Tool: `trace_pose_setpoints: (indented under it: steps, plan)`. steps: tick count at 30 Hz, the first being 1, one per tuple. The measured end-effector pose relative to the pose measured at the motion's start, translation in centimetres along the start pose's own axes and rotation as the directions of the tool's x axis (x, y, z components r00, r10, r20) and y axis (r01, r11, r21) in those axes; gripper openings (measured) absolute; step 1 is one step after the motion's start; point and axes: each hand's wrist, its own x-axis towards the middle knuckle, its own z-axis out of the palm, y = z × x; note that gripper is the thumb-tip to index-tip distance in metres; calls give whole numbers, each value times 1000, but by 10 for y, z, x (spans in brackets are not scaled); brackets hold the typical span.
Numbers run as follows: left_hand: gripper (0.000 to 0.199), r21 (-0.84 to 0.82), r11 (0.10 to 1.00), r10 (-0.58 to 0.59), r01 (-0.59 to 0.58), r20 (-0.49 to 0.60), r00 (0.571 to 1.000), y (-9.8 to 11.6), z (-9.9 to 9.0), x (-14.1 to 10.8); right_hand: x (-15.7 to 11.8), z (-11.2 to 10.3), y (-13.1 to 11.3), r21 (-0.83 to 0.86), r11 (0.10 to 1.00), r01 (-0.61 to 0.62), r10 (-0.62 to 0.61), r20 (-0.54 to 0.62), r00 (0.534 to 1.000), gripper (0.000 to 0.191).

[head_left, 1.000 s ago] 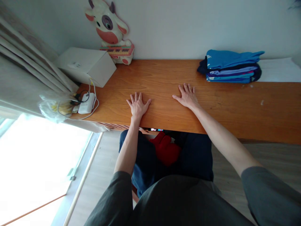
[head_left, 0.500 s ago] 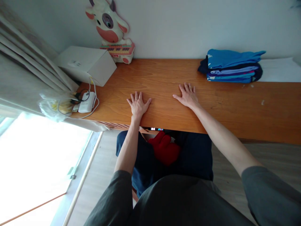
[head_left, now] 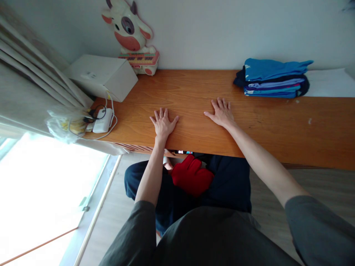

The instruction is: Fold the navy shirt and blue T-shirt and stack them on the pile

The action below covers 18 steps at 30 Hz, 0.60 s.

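No text I can read anywhere, small label on the white cardboard box (head_left: 103, 76) too blurred to make out, coloured strip on the cow-shaped toy keyboard (head_left: 138, 58) equally illegible

Left hand (head_left: 163, 123) and right hand (head_left: 222, 113) flat, palms down, fingers spread, arms extended.

Room: pale wall (head_left: 222, 29), wooden desk (head_left: 277, 129).
Beige curtain (head_left: 24, 81) at left; bright window (head_left: 41, 192) beneath; grey plank floor (head_left: 318, 181).
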Motion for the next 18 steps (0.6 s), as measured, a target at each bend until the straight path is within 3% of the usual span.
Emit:
trace_pose_setpoints:
  steps: [18]
  plan:
    - [98, -72, 997, 21, -25, -53, 998, -7, 9, 4, 4, 7, 6, 57, 998, 0, 1, -20, 1000, 106]
